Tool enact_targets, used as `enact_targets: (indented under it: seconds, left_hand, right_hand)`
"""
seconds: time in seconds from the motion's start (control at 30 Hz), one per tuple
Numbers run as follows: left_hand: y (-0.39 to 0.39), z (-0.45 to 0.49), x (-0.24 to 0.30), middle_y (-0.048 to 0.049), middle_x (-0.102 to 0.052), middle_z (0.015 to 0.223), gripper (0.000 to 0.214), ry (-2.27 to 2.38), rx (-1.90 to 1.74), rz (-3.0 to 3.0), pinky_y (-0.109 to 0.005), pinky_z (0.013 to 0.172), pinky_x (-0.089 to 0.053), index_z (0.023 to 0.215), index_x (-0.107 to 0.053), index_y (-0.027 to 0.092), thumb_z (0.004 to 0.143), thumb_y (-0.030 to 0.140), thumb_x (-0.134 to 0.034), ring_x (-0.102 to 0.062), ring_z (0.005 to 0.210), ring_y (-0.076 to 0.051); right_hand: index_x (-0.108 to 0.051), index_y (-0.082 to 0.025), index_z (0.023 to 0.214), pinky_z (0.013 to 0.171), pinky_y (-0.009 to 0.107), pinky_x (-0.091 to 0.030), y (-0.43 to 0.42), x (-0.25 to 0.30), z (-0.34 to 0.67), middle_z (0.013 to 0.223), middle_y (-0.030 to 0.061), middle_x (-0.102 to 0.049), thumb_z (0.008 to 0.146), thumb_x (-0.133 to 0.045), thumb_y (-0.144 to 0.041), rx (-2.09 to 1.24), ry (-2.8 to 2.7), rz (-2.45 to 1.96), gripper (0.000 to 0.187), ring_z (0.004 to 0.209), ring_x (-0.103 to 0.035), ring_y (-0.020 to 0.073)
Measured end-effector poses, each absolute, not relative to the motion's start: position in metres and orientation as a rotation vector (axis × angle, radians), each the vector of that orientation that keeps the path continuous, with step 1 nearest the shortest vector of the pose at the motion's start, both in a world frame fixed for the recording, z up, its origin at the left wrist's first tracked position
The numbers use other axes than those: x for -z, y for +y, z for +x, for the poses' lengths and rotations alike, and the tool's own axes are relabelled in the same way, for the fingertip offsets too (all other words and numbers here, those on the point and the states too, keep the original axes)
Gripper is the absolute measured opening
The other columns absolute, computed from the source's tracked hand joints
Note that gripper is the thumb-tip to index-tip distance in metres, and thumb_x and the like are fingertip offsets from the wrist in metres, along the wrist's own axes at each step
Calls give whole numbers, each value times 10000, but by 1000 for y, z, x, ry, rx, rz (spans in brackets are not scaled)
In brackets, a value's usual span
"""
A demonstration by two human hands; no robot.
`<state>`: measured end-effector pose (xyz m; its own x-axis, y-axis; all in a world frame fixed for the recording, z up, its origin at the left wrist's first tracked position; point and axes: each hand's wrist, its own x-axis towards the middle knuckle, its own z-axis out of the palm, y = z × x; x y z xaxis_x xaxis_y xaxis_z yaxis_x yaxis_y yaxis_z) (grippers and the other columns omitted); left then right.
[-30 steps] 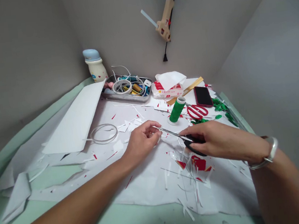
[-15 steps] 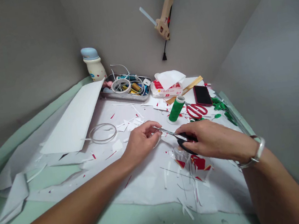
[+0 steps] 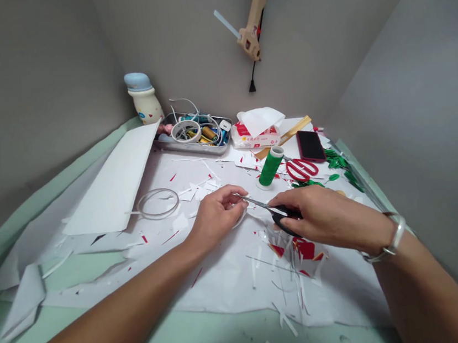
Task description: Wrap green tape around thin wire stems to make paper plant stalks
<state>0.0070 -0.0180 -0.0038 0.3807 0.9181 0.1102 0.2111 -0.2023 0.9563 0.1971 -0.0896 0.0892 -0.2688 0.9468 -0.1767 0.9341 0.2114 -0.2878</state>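
Scissors [image 3: 279,218], light and stiff, best held by the black loops, at three o'clock from the left hand [image 3: 217,214], its fingers pinched on something too small to tell, the right hand [image 3: 326,218] grasping the loops above white paper [image 3: 222,289].

scissor blades [image 3: 258,204]: shiny steel | scissor handles [image 3: 281,222]: glossy black plastic | paper sheet [image 3: 230,282]: matt white | tray [image 3: 188,151]: dull steel

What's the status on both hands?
Right hand: black-handled scissors gripped. Left hand: fingers at the blade tips, anything held unclear. Paper scraps below; green thread spool beyond.
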Motion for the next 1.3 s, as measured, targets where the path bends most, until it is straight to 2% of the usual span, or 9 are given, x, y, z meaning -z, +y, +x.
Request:
enact_targets:
  seconds: [0.27,0.5,0.63,0.77,0.93,1.03,1.1,1.17,1.3]
  left_hand:
    - [-16,7,5,-21,-696,834,248,1010,-906,1628,-207,528,-386,959,-647,213,714,212,-611,-556,602,-104]
    - [-14,5,0,-27,-665,820,296,1030,-916,1507,-195,531,-404,989,-624,202,707,284,-653,-573,624,-110]
    - [-13,4,-5,-44,-644,876,337,1008,-880,1409,-207,533,-437,1011,-599,189,693,281,-658,-580,647,-120]
    - [-15,4,-9,-36,-632,853,298,985,-876,1380,-206,523,-434,990,-594,176,708,264,-631,-537,570,-87]
    - [-14,4,-9,-30,-650,822,273,970,-863,1395,-206,497,-391,989,-581,177,725,244,-596,-504,486,-67]
    - [-15,4,-8,-29,-658,801,269,964,-856,1419,-211,498,-386,990,-578,179,734,258,-595,-504,483,-72]
    - [-15,4,-7,-24,-659,776,267,950,-849,1432,-208,489,-378,994,-575,181,741,264,-592,-501,481,-76]
    - [-16,4,-6,-13,-649,736,260,928,-843,1444,-201,473,-361,993,-577,183,747,269,-589,-493,475,-77]
    - [-17,4,-5,-4,-637,705,246,907,-837,1445,-191,461,-348,988,-579,190,757,273,-584,-493,478,-78]
  right_hand:
    - [-577,-284,1208,630,274,-372,-93,-78,201,1031,63,-644,795,-555,-386,-405,-2438,-1982,426,865,-612,228]
    - [-535,-306,1256,806,319,-418,-108,-83,221,1127,39,-635,817,-528,-334,-601,-2462,-1927,441,955,-605,225]
    - [-536,-273,1261,864,323,-413,-110,-74,218,1203,39,-622,761,-573,-270,-762,-2465,-1856,502,1035,-589,241]
    - [-646,-273,1099,735,289,-421,-107,-64,201,980,31,-688,696,-577,-149,-773,-2481,-1883,427,867,-624,217]
    - [-719,-258,844,656,276,-399,-108,-60,186,799,36,-663,775,-568,-179,-598,-2481,-1905,184,730,-604,184]
    - [-702,-212,674,657,293,-403,-107,-59,181,730,60,-636,801,-571,-179,-445,-2511,-1917,186,746,-592,202]
    - [-703,-203,731,680,310,-416,-102,-58,179,751,68,-630,817,-566,-187,-307,-2452,-1864,162,776,-587,213]
    - [-684,-206,953,715,322,-434,-92,-55,178,864,71,-634,825,-571,-217,-217,-2290,-1757,171,805,-585,206]
    - [-602,-196,1101,708,294,-460,-67,-38,175,976,55,-626,835,-552,-231,-441,-1840,-1593,272,707,-573,136]
